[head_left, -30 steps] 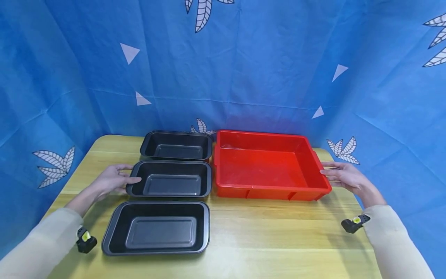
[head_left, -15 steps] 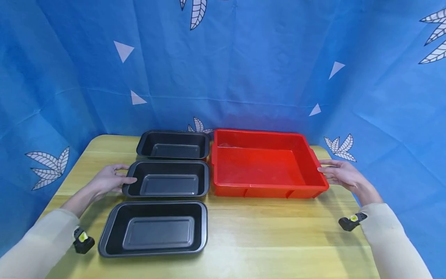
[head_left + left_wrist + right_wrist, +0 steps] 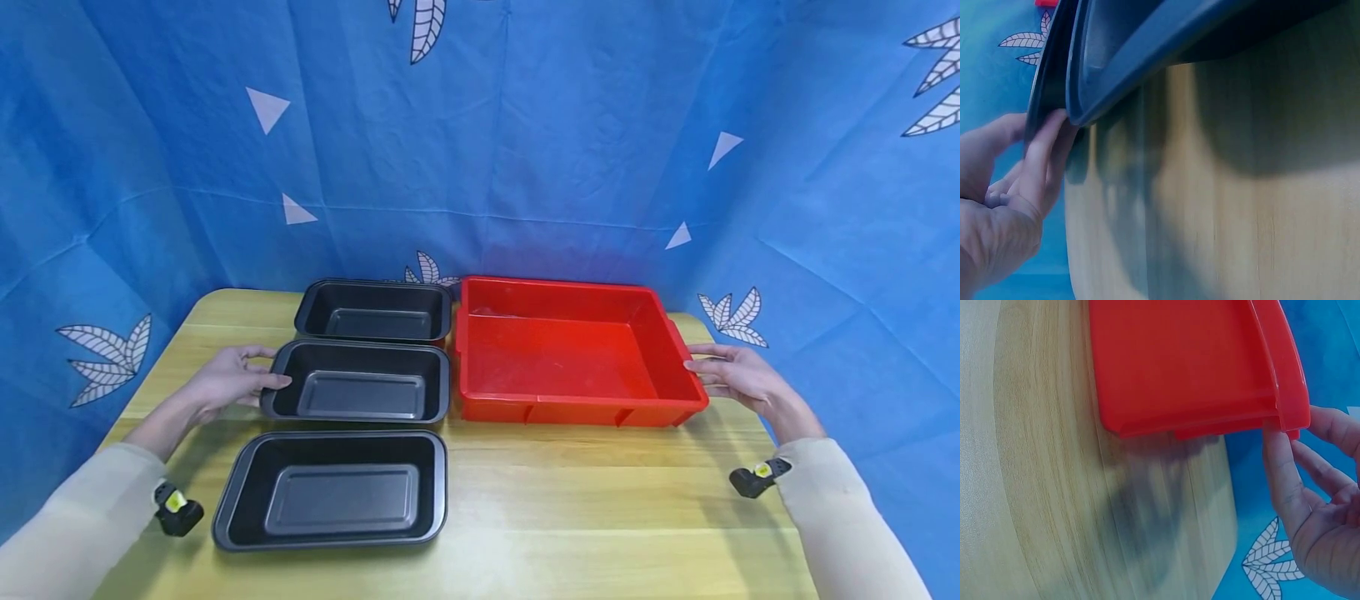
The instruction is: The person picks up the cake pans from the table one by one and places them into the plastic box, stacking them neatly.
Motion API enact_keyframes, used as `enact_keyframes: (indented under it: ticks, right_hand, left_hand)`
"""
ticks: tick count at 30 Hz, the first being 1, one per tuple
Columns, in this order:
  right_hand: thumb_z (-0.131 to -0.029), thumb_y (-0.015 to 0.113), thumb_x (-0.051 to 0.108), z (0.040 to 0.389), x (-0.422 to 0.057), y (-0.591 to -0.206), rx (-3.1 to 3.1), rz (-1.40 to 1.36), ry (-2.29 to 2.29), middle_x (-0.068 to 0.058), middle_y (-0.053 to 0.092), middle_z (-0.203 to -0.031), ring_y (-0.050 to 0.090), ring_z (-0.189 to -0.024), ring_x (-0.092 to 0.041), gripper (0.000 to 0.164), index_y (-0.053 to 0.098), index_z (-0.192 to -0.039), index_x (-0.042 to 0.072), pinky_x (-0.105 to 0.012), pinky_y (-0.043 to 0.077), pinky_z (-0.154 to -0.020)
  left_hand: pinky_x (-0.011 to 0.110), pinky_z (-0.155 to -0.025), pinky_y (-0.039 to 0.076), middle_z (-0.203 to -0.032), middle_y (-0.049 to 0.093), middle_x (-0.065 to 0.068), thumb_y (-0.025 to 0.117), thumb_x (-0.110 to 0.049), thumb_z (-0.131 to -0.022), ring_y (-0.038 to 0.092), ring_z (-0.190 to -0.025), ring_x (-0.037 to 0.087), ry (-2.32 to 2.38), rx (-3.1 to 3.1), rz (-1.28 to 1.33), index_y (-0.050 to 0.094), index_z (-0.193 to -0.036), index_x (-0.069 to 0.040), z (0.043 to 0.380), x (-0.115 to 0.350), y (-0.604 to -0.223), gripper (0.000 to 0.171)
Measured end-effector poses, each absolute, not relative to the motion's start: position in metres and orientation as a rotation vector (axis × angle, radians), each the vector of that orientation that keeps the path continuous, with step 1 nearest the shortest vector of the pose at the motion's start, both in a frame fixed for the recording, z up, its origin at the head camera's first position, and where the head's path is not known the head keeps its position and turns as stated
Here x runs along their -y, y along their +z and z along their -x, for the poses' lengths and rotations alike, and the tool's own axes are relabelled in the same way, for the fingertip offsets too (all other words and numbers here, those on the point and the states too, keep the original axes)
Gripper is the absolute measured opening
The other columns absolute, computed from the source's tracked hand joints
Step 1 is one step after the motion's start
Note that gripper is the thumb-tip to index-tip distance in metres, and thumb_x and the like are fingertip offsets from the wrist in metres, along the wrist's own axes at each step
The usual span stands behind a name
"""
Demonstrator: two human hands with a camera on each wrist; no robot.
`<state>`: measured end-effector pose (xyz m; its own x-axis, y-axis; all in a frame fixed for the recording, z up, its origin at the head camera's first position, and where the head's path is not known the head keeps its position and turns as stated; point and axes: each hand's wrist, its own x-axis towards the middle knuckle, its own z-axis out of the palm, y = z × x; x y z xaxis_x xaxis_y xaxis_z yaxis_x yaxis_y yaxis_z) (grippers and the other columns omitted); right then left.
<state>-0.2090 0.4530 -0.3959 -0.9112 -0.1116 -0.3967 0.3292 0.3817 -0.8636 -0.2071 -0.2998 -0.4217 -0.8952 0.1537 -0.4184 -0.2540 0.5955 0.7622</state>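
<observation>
Soft glare on the tabletop (image 3: 525,537)

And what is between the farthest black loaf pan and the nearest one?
The middle black loaf pan, gripped by the left hand; the head view shows this.

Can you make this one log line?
left hand: grips middle black pan by left end | right hand: grips red tray by right side | front black pan: not held

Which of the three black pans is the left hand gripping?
The middle pan: the left hand has its thumb over its left rim. The far pan lies behind it, the near pan in front.
</observation>
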Motion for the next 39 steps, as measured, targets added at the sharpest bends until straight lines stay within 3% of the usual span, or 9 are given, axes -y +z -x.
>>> enact_keyframes:
  ticks: [10,14,16,18,20,23,25,32,39]
  right_hand:
    - [-0.107,0.063,0.024,0.208,-0.452,-0.394,-2.279,-0.201,-1.528,0.019,0.078,-0.099,0.079,-0.092,-0.008,0.072,0.027,-0.16,-0.008,-0.026,0.066,-0.085]
    - [-0.107,0.064,0.025,0.208,-0.451,-0.395,-2.287,-0.21,-1.514,0.02,0.077,-0.099,0.078,-0.092,-0.008,0.076,0.023,-0.162,-0.008,-0.026,0.066,-0.085]
    - [-0.107,0.063,0.025,0.208,-0.451,-0.396,-2.279,-0.204,-1.519,0.02,0.077,-0.099,0.078,-0.092,-0.008,0.077,0.022,-0.162,-0.009,-0.026,0.066,-0.085]
    - [-0.107,0.062,0.023,0.208,-0.451,-0.396,-2.269,-0.198,-1.53,0.019,0.077,-0.1,0.078,-0.092,-0.008,0.076,0.021,-0.162,-0.009,-0.026,0.066,-0.084]
    - [-0.108,0.061,0.022,0.208,-0.452,-0.396,-2.263,-0.193,-1.536,0.019,0.077,-0.1,0.078,-0.092,-0.008,0.075,0.02,-0.162,-0.009,-0.025,0.066,-0.084]
    - [-0.108,0.061,0.021,0.208,-0.453,-0.395,-2.263,-0.193,-1.539,0.019,0.077,-0.1,0.078,-0.092,-0.008,0.074,0.022,-0.162,-0.009,-0.025,0.066,-0.084]
    - [-0.108,0.061,0.021,0.208,-0.453,-0.395,-2.267,-0.192,-1.534,0.019,0.077,-0.1,0.078,-0.092,-0.008,0.072,0.023,-0.161,-0.009,-0.025,0.066,-0.084]
    - [-0.107,0.063,0.023,0.208,-0.452,-0.394,-2.264,-0.201,-1.539,0.019,0.077,-0.1,0.078,-0.092,-0.008,0.074,0.024,-0.161,-0.009,-0.026,0.066,-0.084]
    - [-0.107,0.063,0.023,0.208,-0.452,-0.394,-2.262,-0.205,-1.536,0.019,0.077,-0.1,0.078,-0.092,-0.008,0.075,0.022,-0.162,-0.009,-0.026,0.066,-0.085]
  left_hand:
    - [0.039,-0.091,0.066,-0.158,0.027,0.049,0.072,-0.027,-0.1,0.066,-0.126,0.033,1.248,-2.409,0.092,0.021,-0.161,0.013,0.206,0.307,-0.419,0.089]
    - [0.031,-0.084,0.065,-0.157,0.031,0.048,0.072,-0.027,-0.1,0.073,-0.11,0.021,1.271,-2.414,0.07,0.022,-0.161,0.014,0.204,0.31,-0.418,0.088]
    - [0.028,-0.081,0.065,-0.154,0.042,0.045,0.072,-0.025,-0.1,0.076,-0.1,0.015,1.312,-2.406,0.066,0.022,-0.16,0.014,0.202,0.311,-0.416,0.087]
    - [0.026,-0.076,0.064,-0.142,0.061,0.037,0.072,-0.024,-0.101,0.077,-0.091,0.012,1.359,-2.39,0.065,0.022,-0.16,0.014,0.2,0.313,-0.413,0.087]
    - [0.024,-0.063,0.06,-0.125,0.075,0.022,0.072,-0.024,-0.1,0.078,-0.083,0.012,1.395,-2.381,0.076,0.022,-0.16,0.013,0.199,0.314,-0.409,0.087]
    - [0.025,-0.046,0.047,-0.11,0.079,-0.004,0.073,-0.027,-0.099,0.076,-0.071,0.011,1.405,-2.384,0.106,0.023,-0.161,0.01,0.198,0.316,-0.402,0.088]
    - [0.026,-0.04,0.039,-0.105,0.077,-0.011,0.073,-0.03,-0.099,0.075,-0.067,0.011,1.403,-2.39,0.121,0.023,-0.162,0.008,0.197,0.318,-0.397,0.089]
    - [0.027,-0.041,0.038,-0.099,0.075,-0.018,0.073,-0.028,-0.1,0.073,-0.066,0.008,1.434,-2.403,0.106,0.022,-0.162,0.009,0.199,0.32,-0.388,0.088]
    - [0.027,-0.069,0.062,-0.093,0.072,-0.027,0.072,-0.024,-0.101,0.07,-0.084,-0.005,1.479,-2.416,0.063,0.021,-0.161,0.012,0.203,0.313,-0.381,0.087]
